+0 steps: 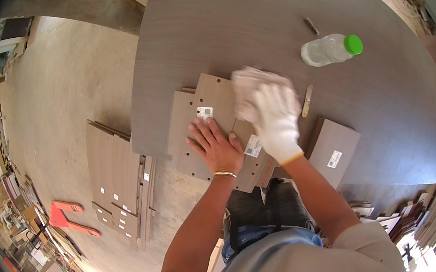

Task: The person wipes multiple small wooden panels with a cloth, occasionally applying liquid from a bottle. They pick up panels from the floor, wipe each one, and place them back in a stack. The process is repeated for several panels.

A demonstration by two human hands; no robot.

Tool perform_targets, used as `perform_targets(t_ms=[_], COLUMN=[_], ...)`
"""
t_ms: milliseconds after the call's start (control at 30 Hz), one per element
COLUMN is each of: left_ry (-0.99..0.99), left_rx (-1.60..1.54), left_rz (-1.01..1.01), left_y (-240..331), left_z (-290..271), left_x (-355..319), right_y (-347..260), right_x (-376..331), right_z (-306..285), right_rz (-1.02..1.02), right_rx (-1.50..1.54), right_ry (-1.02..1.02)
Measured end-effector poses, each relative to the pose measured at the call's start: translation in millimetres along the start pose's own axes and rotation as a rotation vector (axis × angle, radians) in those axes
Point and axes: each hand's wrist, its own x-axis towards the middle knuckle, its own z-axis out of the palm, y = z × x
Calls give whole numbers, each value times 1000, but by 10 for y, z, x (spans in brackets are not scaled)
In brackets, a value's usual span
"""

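Note:
My left hand [218, 148] is bare and lies flat with fingers spread on a brown drilled panel [183, 146], just below a white label [204, 112]. In a white knitted glove, my right hand [278, 122] presses a crumpled pinkish-white rag [248, 91] onto the neighbouring panel. The glove and rag are smeared by motion. Another label [253, 145] sits between my hands on that panel. The panels lie at the near edge of a large brown tabletop [214, 21]. Right of the glove lies a slim yellowish tool [307, 101], possibly a utility knife.
A clear bottle with a green cap [353, 45] lies on its side beyond my right hand, near a dark marker-like stick [311, 25]. More labelled panels [335, 145] sit at the right. Stacked boards [112, 169] stand left of the table, with a red pallet jack [63, 216] farther left.

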Motion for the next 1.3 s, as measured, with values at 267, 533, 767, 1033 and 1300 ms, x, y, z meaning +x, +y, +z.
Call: perform_targets(t_ms=[267,533,767,1033,1300], left_ry=[-110,-39,-11,25,20], left_rx=[-19,179,47,-42,-69], left_rz=[39,14,37,36,4], left_y=[51,-7,51,4,37], left_z=[-114,5,-10,-13,-50], left_x=[35,14,42,-22,8], right_y=[-438,-303,-23,85,-31], right_x=[264,-208,-109,-476,-780], right_z=[399,31,-162,111,166], right_rz=[-251,4,42,36,-105], right_rx=[175,184,51,118,54], right_ry=[148,-100,56,155,89])
